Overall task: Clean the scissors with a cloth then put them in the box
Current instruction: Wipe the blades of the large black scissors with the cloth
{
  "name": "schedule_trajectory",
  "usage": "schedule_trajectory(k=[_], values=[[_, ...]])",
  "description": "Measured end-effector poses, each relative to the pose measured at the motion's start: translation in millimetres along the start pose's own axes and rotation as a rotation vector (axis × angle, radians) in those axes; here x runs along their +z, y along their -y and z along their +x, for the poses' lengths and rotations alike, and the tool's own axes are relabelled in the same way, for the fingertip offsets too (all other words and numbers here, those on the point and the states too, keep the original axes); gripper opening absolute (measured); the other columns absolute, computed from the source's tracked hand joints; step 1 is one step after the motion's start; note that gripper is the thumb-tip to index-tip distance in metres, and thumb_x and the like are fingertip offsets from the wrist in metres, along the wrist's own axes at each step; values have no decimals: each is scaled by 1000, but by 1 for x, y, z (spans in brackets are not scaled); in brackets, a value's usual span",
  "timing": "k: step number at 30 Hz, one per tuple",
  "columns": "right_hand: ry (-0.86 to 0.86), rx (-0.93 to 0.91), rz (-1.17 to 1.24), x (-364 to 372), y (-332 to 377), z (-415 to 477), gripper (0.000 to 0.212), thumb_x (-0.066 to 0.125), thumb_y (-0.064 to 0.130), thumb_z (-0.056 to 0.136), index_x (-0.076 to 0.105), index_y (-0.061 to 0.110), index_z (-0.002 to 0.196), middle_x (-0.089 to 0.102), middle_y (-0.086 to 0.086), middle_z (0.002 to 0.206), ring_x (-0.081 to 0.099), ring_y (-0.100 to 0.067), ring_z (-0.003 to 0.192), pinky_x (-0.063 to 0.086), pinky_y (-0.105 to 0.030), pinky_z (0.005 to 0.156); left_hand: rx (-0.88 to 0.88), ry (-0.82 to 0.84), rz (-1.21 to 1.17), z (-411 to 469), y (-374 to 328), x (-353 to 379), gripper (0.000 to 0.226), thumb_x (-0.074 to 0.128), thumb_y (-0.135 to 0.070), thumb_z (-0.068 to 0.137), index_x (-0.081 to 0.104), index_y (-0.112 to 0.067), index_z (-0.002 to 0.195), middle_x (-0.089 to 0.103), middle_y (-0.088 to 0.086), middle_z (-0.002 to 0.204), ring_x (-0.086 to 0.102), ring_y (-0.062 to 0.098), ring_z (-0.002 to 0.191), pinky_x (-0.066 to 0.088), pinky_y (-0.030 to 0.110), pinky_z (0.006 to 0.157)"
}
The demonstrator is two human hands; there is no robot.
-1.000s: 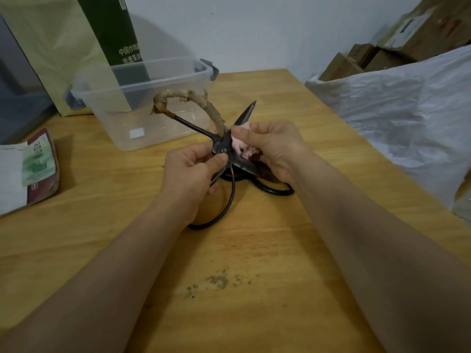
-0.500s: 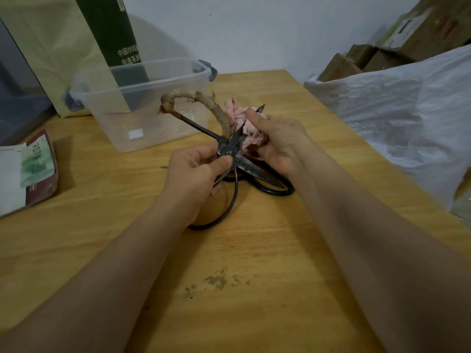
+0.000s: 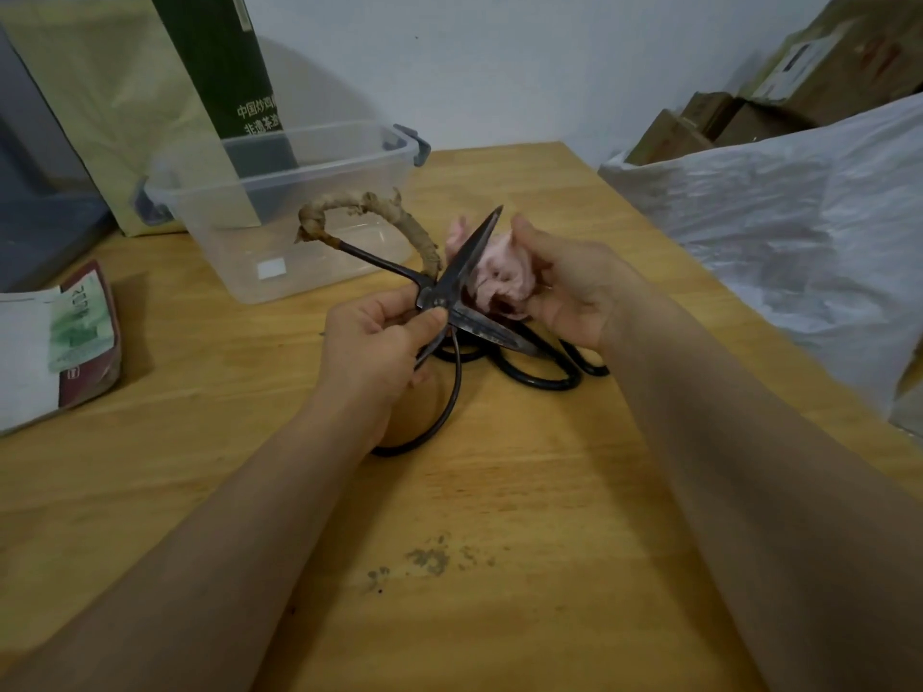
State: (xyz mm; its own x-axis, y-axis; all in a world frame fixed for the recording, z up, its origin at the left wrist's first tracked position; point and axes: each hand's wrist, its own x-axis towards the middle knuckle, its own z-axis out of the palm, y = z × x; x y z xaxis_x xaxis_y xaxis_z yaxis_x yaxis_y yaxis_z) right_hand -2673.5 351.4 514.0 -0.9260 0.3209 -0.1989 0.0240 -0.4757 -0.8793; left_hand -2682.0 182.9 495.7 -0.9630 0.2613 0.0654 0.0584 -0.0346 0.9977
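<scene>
Clear box [image 3: 239, 242] open-topped; outside, left hand [image 3: 374, 342] grips scissors [image 3: 472, 252], right hand [image 3: 574, 287] cloth [image 3: 499, 279].

Pale wall [image 3: 524, 67] behind wooden table [image 3: 499, 516]; cardboard boxes [image 3: 724, 122] right.

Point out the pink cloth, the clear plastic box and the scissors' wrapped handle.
pink cloth [image 3: 502, 278], head view, its crumpled middle.
clear plastic box [image 3: 234, 227], head view, its front wall.
wrapped handle [image 3: 345, 205], head view, top of the loop.
</scene>
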Motion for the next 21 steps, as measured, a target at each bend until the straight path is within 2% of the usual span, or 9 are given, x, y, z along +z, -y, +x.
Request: schedule_trajectory(k=[3,6,8,12,14,17,20,21], values=[[197,46,25,0,1,-9,11,58,2,86,61,-5,94,65,-16,91,65,-22,80,58,-32,75,-2,-7,-6,0,0,-1,19,57,4,89,67,-1,104,69,10,87,45,5,42,30,19,36],[290,26,-16,1,-2,-14,34,60,-10,75,59,-11,109,69,-16,95,69,-21,80,59,-28,69,6,8,0,-2,0,0,17,57,4,88,67,-3,101,68,11,85,43,4,41,31,19,36],[267,1,-26,3,-5,-13,41,63,-9,72,59,-9,113,70,-15,93,70,-19,75,58,-25,63,7,17,12,-3,-1,0,16,58,3,88,67,-7,97,67,9,84,44,3,41,31,18,37],[213,-57,-78,13,-14,-10,19,63,-4,82,65,-4,101,70,-11,86,67,-16,68,57,-23,61,14,31,17,-3,-1,0,18,59,3,88,67,-14,86,66,10,83,42,4,41,31,19,37],[153,-69,-61,17,-17,-9,13,63,-2,83,66,-5,96,69,-10,76,64,-13,59,55,-22,56,7,37,15,-3,-2,-1,18,58,3,88,66,-14,86,64,12,84,42,4,40,31,18,37],[53,-69,39,21,-13,-8,4,64,-3,83,64,-5,86,62,-10,63,55,-13,45,51,-23,46,7,54,36,-1,-1,1,17,59,1,88,67,-13,91,67,17,92,44,5,43,33,16,38],[-35,-32,199,17,-4,-4,6,64,1,85,60,-3,87,61,-14,64,52,-14,38,49,-24,42,-4,53,32,1,0,3,15,61,0,87,67,-9,98,67,15,93,46,5,45,34,17,39],[-59,-40,234,15,-1,-2,8,64,1,85,60,-4,89,63,-15,65,55,-15,40,51,-27,45,-8,51,34,0,0,3,18,61,0,87,66,-5,103,67,15,93,46,5,44,34,17,39]])
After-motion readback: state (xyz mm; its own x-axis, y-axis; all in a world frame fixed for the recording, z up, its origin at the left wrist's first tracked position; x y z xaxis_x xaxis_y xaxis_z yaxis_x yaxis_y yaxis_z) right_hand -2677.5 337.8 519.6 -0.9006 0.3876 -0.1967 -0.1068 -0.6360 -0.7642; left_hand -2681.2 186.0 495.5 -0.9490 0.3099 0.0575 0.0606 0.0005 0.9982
